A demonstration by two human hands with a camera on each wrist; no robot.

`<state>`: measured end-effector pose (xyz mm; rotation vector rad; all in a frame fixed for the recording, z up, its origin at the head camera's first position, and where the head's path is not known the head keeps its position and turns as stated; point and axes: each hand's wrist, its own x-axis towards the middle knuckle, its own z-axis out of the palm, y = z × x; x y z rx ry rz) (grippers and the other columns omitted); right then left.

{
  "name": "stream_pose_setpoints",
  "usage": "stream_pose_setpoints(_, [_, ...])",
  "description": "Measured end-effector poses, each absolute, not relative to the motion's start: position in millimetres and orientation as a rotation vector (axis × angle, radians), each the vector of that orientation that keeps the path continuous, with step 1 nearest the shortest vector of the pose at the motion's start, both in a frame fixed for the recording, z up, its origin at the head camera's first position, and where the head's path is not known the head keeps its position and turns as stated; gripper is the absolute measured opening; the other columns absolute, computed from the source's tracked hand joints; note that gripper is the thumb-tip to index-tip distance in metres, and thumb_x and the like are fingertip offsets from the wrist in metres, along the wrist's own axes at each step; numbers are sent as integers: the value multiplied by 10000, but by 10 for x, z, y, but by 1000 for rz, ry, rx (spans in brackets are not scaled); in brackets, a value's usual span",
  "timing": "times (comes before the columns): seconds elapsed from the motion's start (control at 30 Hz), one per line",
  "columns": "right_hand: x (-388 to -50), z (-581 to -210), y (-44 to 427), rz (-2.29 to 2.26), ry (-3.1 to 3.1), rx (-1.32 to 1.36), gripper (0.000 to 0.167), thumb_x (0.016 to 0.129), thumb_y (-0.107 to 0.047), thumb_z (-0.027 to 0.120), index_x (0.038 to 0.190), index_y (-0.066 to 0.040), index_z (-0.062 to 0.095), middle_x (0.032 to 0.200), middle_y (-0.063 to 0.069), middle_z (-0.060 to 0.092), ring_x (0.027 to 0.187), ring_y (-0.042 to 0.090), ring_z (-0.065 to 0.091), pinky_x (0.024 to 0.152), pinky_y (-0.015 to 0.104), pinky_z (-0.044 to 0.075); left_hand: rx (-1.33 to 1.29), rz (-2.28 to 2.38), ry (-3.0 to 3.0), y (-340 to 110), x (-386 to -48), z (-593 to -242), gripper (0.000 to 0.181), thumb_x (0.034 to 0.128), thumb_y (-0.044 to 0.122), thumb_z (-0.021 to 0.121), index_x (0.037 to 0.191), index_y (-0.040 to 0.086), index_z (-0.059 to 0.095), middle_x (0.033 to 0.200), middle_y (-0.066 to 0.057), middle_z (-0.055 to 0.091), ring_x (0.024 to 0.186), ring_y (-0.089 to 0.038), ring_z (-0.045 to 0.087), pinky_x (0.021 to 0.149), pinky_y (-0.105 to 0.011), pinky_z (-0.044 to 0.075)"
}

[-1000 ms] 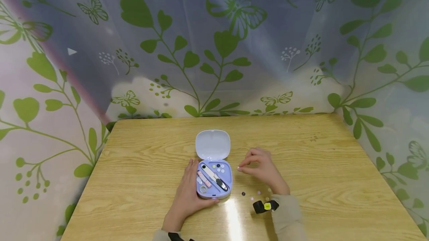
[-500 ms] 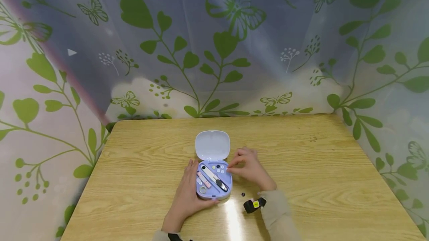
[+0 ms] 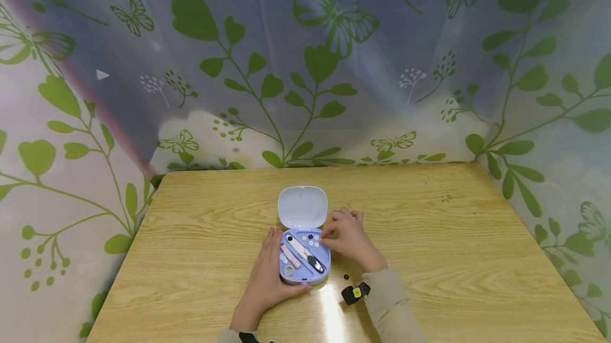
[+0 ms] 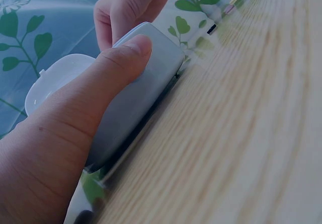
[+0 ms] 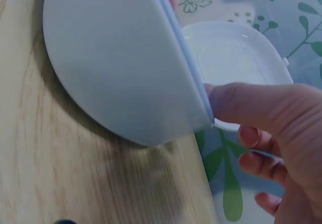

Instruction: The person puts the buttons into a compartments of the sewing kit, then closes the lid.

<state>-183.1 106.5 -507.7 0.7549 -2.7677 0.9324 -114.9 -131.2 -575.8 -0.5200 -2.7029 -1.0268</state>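
Box: the box [image 3: 324, 254] sits on the table [image 3: 200, 237], lid [image 3: 303, 207] raised behind; only the head view shows the buttons [image 3: 311, 237], tool [image 3: 305, 254], pink strip [image 3: 290, 256] and ring [image 3: 288, 270] inside.
Left hand: the left hand [image 3: 269, 279] holds the box at its left and front; the left wrist view shows the thumb on the front wall but hides the fingers.
Right hand: the right hand [image 3: 350, 239] is at the right rim, beside the buttons; fingertips look drawn together, but I cannot tell whether they pinch anything. The right wrist view shows the thumb, forefinger hidden.
Table buttons: a black button [image 3: 346, 276] lies right of the box; the left wrist view adds pale pieces [image 4: 230, 7], too small to count.
Cut off: a dark shape [image 5: 65, 222], unclear, at the right wrist view's bottom edge.
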Motion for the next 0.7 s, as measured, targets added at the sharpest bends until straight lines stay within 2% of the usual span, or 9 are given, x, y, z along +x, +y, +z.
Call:
stream_pose_setpoints(0.4, [-1802, -5046, 1051, 915, -2814, 726, 150, 737, -175, 875, 693, -255, 756, 784, -123, 516, 827, 123, 435, 900, 491, 259, -506, -1048, -2719, -1310, -1147, -5745, 1395, 583, 820, 735, 1590, 61, 135, 1633, -149, 194, 1514, -279, 96, 1205, -494, 166])
stream_pose_setpoints(0.7, [-1803, -5078, 1100, 1003, -2746, 776, 104, 742, -191, 875, 744, -229, 779, 798, -119, 528, 827, 110, 436, 874, 452, 260, -508, -1037, -2704, -1305, -1132, -5721, 1396, 576, 789, 770, 1582, 42, 156, 1623, -183, 202, 1504, -324, 137, 1189, -531, 204])
